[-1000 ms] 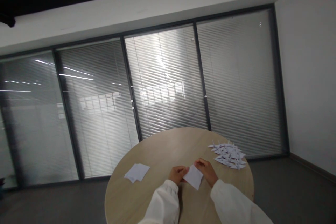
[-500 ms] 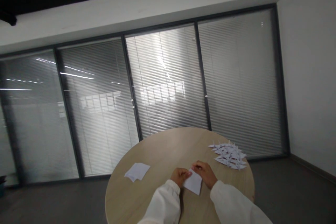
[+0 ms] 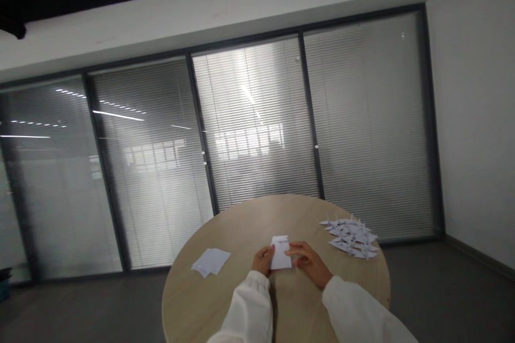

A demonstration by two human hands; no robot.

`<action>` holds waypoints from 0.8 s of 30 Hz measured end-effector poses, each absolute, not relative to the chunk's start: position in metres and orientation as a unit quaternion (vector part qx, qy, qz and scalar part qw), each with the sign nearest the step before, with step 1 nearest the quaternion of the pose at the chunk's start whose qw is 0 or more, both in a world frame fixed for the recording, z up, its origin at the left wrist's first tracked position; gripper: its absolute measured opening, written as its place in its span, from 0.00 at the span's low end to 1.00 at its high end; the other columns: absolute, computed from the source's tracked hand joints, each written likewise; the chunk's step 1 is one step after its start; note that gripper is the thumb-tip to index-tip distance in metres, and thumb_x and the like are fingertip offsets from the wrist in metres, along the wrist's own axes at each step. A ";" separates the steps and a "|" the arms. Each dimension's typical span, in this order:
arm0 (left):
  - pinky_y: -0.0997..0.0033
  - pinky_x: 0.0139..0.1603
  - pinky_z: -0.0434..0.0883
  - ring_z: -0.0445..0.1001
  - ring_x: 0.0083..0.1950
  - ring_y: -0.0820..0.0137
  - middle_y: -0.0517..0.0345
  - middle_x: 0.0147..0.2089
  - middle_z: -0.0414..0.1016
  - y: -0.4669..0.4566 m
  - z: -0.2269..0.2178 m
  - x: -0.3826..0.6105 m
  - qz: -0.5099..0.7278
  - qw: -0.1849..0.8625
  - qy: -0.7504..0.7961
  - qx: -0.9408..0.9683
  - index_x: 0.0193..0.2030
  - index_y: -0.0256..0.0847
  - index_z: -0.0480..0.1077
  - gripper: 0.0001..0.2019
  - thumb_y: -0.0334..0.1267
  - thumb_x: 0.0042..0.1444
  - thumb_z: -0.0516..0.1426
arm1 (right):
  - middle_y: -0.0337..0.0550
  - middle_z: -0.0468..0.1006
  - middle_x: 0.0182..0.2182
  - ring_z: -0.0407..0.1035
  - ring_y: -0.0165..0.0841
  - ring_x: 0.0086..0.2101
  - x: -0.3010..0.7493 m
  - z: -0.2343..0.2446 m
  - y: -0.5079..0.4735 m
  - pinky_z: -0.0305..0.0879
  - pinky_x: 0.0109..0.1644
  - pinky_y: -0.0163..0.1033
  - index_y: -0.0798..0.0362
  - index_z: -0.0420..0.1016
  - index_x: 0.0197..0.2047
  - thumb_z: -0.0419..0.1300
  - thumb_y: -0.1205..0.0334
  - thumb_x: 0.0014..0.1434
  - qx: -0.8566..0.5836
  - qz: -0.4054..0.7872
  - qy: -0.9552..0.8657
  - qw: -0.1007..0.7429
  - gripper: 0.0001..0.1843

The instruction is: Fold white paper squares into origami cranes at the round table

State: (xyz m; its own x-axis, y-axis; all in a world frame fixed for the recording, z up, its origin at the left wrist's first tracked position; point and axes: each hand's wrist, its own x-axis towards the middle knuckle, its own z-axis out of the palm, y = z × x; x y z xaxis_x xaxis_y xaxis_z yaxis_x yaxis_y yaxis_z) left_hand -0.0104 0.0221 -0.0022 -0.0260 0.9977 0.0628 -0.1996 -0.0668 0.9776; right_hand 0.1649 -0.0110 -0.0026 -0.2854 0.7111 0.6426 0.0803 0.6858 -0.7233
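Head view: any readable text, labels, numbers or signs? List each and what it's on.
None readable.
Small white paper sheet, held between left hand and right hand: faint dark marks near its top edge, too small and blurred to read.
Pile of white folded paper shapes on the round light wooden table: dark flecks, not legible.
Loose white paper sheets: no print visible.

Office: glass partition (image 3: 257, 123), blinds, round table (image 3: 241, 225)

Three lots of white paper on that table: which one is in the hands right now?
The single sheet at the table's middle, pinched between left hand and right hand. The flat stack and folded pile lie untouched.
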 end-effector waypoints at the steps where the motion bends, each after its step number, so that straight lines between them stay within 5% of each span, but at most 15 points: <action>1: 0.73 0.21 0.65 0.65 0.18 0.74 0.63 0.16 0.67 0.022 -0.002 -0.011 0.567 0.528 0.435 0.457 0.22 0.37 0.66 0.24 0.57 0.27 0.61 | 0.47 0.64 0.45 0.61 0.37 0.46 0.164 -0.002 -0.012 0.63 0.41 0.38 0.48 0.74 0.40 0.56 0.53 0.52 -0.268 0.301 -0.747 0.529 0.14; 9: 0.77 0.19 0.61 0.64 0.18 0.76 0.62 0.16 0.67 0.023 -0.003 -0.014 0.528 0.512 0.439 0.515 0.21 0.34 0.68 0.23 0.55 0.30 0.61 | 0.46 0.67 0.42 0.64 0.37 0.42 0.159 -0.001 -0.014 0.64 0.39 0.37 0.51 0.76 0.31 0.62 0.54 0.46 -0.280 0.328 -0.733 0.526 0.11; 15: 0.72 0.26 0.66 0.68 0.21 0.72 0.59 0.20 0.70 0.018 -0.001 -0.010 0.477 0.537 0.422 0.553 0.25 0.33 0.72 0.23 0.53 0.29 0.63 | 0.45 0.72 0.35 0.66 0.37 0.38 0.159 -0.006 -0.006 0.63 0.38 0.37 0.53 0.74 0.28 0.60 0.47 0.46 -0.322 0.325 -0.697 0.552 0.16; 24: 0.69 0.29 0.68 0.71 0.26 0.68 0.53 0.25 0.74 0.017 -0.006 -0.007 0.431 0.571 0.398 0.573 0.30 0.30 0.73 0.26 0.51 0.27 0.64 | 0.38 0.72 0.22 0.66 0.32 0.27 0.162 -0.011 0.001 0.61 0.33 0.34 0.55 0.69 0.24 0.62 0.52 0.42 -0.346 0.383 -0.651 0.557 0.14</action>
State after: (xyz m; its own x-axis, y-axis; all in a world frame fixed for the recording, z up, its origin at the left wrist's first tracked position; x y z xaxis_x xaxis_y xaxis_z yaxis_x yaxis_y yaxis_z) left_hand -0.0066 0.0165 -0.0060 0.3102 0.9499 0.0392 -0.0363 -0.0293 0.9989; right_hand 0.1615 0.0011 -0.0115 -0.1403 0.8767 0.4601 0.0246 0.4676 -0.8836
